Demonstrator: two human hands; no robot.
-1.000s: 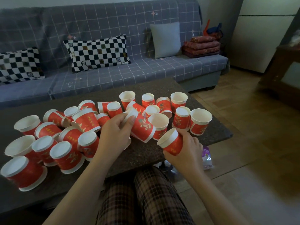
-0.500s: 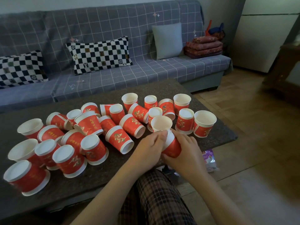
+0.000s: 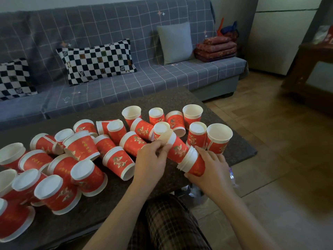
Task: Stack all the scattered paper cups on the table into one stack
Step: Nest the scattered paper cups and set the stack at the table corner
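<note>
Several red paper cups with white rims lie scattered over the dark table (image 3: 173, 98), some upright, some upside down, some on their sides. My right hand (image 3: 213, 170) grips a short nested stack of cups (image 3: 193, 164), tilted with its mouth toward the upper left. My left hand (image 3: 152, 159) pinches the rim end of one more red cup (image 3: 177, 148), whose base sits in the stack's mouth. An upright cup (image 3: 219, 137) and an upside-down cup (image 3: 197, 134) stand just behind my right hand.
A grey checked sofa (image 3: 162, 82) with checkered pillows (image 3: 98, 61) runs behind the table. The table's right edge is close to my right hand, with wooden floor (image 3: 279, 141) beyond it. My plaid-trousered knees (image 3: 167, 224) are below the front edge. A wrapper (image 3: 231, 175) lies on the floor.
My left hand lifted a cup from the table and brought it to the stack in my right hand. The cup now sits tilted in the stack's mouth.
</note>
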